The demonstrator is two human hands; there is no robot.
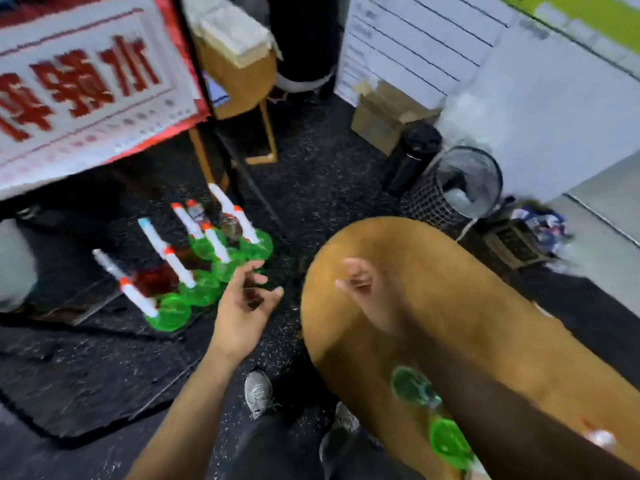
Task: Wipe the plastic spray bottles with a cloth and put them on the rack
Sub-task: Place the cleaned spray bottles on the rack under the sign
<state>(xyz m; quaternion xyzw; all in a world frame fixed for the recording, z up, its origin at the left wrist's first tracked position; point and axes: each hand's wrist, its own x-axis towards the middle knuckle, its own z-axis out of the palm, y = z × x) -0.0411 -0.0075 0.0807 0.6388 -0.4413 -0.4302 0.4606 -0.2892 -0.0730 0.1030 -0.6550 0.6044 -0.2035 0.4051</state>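
Note:
Several green plastic spray bottles (204,268) with white and orange heads stand in a cluster on a low dark rack (86,306) on the floor at the left. My left hand (244,303) hovers just right of them, palm up, fingers apart, holding nothing. My right hand (360,282) is blurred over the round wooden table (485,306), fingers loosely curled, with nothing visible in it. Two more green bottles (446,441) lie on the table near my right forearm, partly hidden by it. No cloth is in view.
A red and white sign (79,84) hangs at upper left beside a wooden stool (239,84). A black bin (412,157), a mesh wastebasket (457,192) and a cardboard box (384,116) stand by the white wall. My shoes (258,393) rest on dark speckled floor.

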